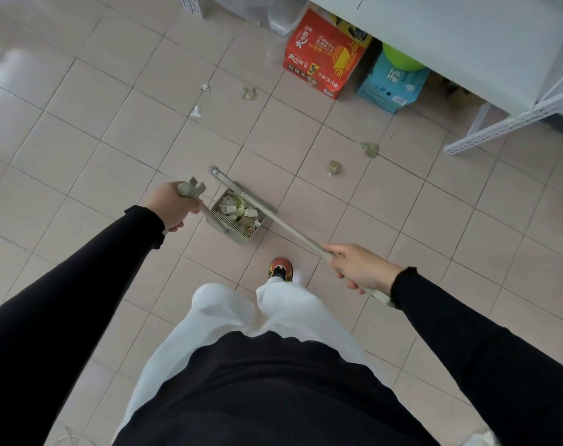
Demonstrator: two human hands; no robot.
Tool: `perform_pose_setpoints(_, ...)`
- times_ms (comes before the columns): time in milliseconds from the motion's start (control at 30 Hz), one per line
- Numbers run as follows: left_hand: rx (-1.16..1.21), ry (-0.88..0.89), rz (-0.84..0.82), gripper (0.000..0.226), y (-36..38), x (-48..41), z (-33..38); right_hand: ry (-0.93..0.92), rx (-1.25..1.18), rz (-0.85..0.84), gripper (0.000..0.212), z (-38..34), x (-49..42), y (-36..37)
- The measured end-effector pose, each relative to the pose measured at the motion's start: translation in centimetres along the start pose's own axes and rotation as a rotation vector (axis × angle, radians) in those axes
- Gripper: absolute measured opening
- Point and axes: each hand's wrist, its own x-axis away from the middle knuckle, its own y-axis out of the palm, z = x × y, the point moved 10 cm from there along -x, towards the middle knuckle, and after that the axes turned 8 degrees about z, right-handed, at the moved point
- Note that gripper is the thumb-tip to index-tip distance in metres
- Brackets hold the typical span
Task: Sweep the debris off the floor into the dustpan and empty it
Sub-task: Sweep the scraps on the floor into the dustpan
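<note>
Gripping dustpan [240, 238] with left hand [174, 205], keeping debris [233, 210] inside; clamping broom [284, 225] with right hand [361, 269], perhaps for 5 far scraps [335, 168].

Five scraps [335, 168], two boxes [325, 56] (one dustpan [238, 238])

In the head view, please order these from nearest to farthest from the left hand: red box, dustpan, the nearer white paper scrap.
1. dustpan, its handle held in the left hand, pan just to the right.
2. white paper scrap, ahead on the tiles.
3. red box, far ahead to the right.
</note>
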Motion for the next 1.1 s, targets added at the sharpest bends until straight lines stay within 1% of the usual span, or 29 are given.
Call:
perform_pose_setpoints(167, 0.074, -0.026, 0.027, 0.020, -2.0, -1.0, -0.6, -0.040, -0.029, 0.062, 0.052, -3.6, -1.7, -1.2)
perform_pose_setpoints(467, 0.216, -0.033, 0.043, 0.018, -7.2, -4.8, -0.5, -0.097, -0.030, 0.171, 0.052, -14.1, -7.3, -3.7)
perform_pose_setpoints(600, 0.256, -0.046, 0.075, 0.020, -9.6, -6.8, 0.4, -0.135, 0.020, 0.230, 0.050, -19.4, -10.5, -5.6)
perform_pose_setpoints(767, 0.312, -0.065, 0.106, 0.020, -11.7, -9.3, 2.4, -0.196, 0.117, 0.255, 0.048, -27.1, -15.7, -9.0)
perform_pose_setpoints(900, 0.333, -0.117, 0.143, 0.023, -12.6, -11.3, 4.2, -0.241, 0.254, 0.265, 0.045, -34.3, -21.6, -12.1)
perform_pose_setpoints(1000, 0.352, -0.147, 0.170, 0.016, -13.0, -12.3, 5.6, -0.252, 0.391, 0.242, 0.047, -39.0, -25.2, -13.3)
perform_pose_setpoints(1100, 0.379, -0.186, 0.192, 0.014, -13.0, -13.1, 6.3, -0.251, 0.487, 0.220, 0.045, -42.0, -27.6, -13.1)
